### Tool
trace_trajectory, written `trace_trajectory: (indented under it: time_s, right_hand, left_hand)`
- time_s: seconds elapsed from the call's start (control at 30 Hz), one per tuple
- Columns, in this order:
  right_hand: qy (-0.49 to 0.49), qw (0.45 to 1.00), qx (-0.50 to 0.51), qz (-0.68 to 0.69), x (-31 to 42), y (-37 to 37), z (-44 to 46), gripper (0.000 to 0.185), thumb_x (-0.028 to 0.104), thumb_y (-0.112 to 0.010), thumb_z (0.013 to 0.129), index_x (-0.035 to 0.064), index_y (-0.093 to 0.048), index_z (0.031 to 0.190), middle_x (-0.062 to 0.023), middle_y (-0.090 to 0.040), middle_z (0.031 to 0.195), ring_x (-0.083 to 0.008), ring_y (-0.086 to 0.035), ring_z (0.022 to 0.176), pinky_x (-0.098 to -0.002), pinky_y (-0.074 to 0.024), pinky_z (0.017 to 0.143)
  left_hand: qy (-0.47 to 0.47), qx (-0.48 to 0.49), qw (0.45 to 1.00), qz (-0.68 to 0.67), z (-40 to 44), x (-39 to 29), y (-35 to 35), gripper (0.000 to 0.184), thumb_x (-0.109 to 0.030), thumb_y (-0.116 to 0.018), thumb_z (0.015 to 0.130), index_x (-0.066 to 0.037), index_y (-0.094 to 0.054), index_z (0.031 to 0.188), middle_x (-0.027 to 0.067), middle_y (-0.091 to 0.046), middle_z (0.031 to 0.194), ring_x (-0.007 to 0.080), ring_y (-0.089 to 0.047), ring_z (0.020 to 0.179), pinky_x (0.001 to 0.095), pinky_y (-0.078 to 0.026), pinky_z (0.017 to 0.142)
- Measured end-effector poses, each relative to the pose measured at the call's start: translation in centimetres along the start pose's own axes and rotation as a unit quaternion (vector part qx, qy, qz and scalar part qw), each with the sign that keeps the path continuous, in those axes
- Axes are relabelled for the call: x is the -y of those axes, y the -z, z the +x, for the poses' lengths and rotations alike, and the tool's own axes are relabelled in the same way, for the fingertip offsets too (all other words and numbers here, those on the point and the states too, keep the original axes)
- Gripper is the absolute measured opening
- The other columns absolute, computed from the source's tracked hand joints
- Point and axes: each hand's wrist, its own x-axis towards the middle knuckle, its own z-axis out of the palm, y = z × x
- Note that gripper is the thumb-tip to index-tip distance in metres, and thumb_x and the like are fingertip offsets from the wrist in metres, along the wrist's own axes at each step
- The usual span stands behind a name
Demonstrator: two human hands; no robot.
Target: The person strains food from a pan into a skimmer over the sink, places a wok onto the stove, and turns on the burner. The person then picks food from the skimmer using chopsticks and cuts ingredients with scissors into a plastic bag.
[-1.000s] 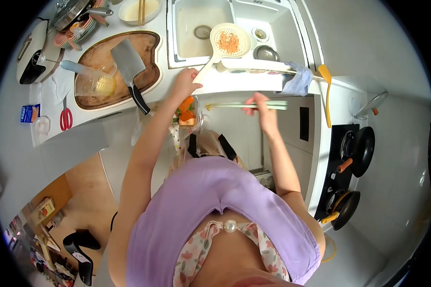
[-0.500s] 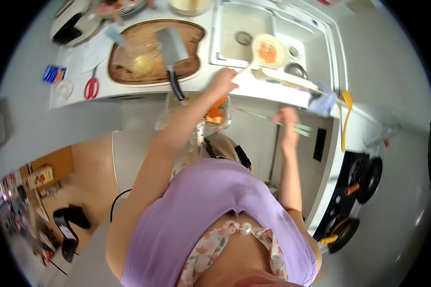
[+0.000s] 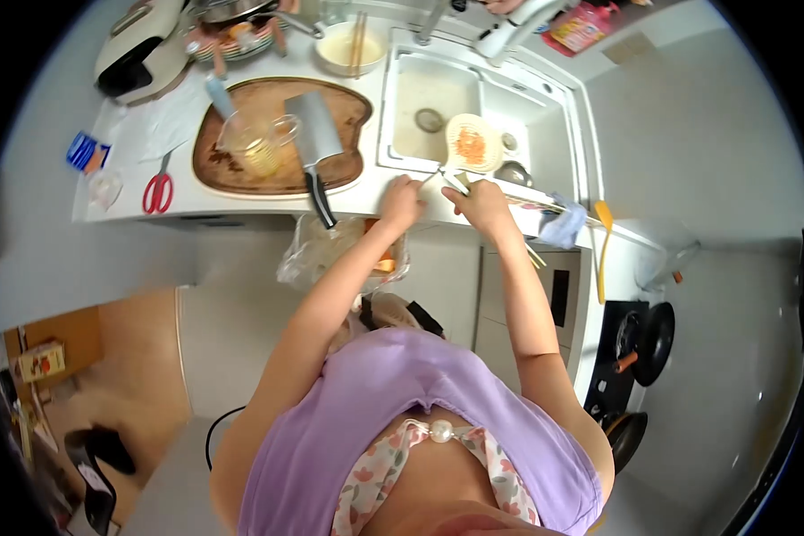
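Left fingers pinching strainer handle, right fingers curled around chopsticks, middles hidden

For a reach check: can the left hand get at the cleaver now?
Probably yes: the cleaver lies close by, its handle jutting past the counter, nothing visibly in the way. The left hand appears to hold the strainer, though, so would likely need to let go first.
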Motion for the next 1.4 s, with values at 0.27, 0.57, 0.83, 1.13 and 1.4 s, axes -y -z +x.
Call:
trace_trajectory:
  time_s: [0.27,0.57,0.83,1.13,1.4]
  right_hand:
    - [0.11,0.88,-0.396,0.237,-0.3,11.3,-3.0,0.046,0.033,-0.044,0.089,-0.0013,-0.058,0.062,-0.0056,-0.051,0.053,-0.0157,-0.047,0.053,-0.0318,-0.0385,0.056]
    - [0.147,0.914,-0.296,0.235,-8.3,9.1,4.7,0.046,0.042,-0.043,0.092,0.0018,-0.062,0.078,-0.0023,-0.054,0.064,-0.0094,-0.046,0.058,-0.0248,-0.0375,0.053]
    - [0.167,0.921,-0.112,0.335,-15.0,4.4,12.6,0.046,0.04,-0.04,0.094,-0.0003,-0.059,0.082,-0.0056,-0.056,0.069,-0.013,-0.05,0.062,-0.0267,-0.0421,0.06]
    - [0.166,0.918,-0.045,0.357,-20.7,6.0,16.8,0.044,0.037,-0.039,0.095,-0.0001,-0.06,0.083,-0.0051,-0.057,0.071,-0.0126,-0.05,0.065,-0.0262,-0.0426,0.063]
    - [0.268,0.907,-0.037,0.324,-20.6,7.7,17.8,0.043,0.036,-0.043,0.093,-0.0008,-0.061,0.083,-0.0067,-0.059,0.074,-0.0138,-0.053,0.065,-0.0263,-0.0435,0.064]
  left_hand:
    - [0.013,0.004,1.0,0.002,0.1,-0.8,0.5,0.031,-0.012,-0.071,0.067,-0.003,-0.063,0.097,0.0135,-0.055,0.093,0.0319,-0.052,0.092,0.0382,-0.043,0.082]
    - [0.033,0.017,0.999,-0.018,0.7,-0.8,-0.6,0.028,-0.007,-0.066,0.069,-0.003,-0.062,0.096,0.0124,-0.052,0.097,0.0314,-0.049,0.096,0.0388,-0.043,0.083]
    - [0.03,-0.04,0.999,0.021,0.7,-1.7,-2.0,0.029,-0.002,-0.064,0.067,-0.004,-0.054,0.095,0.0146,-0.05,0.094,0.0347,-0.047,0.093,0.042,-0.04,0.081]
    - [0.023,-0.073,0.997,0.004,0.5,-2.1,-2.4,0.028,-0.004,-0.064,0.07,-0.005,-0.054,0.096,0.0133,-0.051,0.094,0.0345,-0.047,0.089,0.0408,-0.04,0.078]
    - [0.074,-0.05,0.996,0.022,0.8,-3.5,-1.9,0.028,-0.003,-0.063,0.071,-0.003,-0.055,0.098,0.0132,-0.052,0.095,0.0337,-0.049,0.092,0.039,-0.041,0.08]
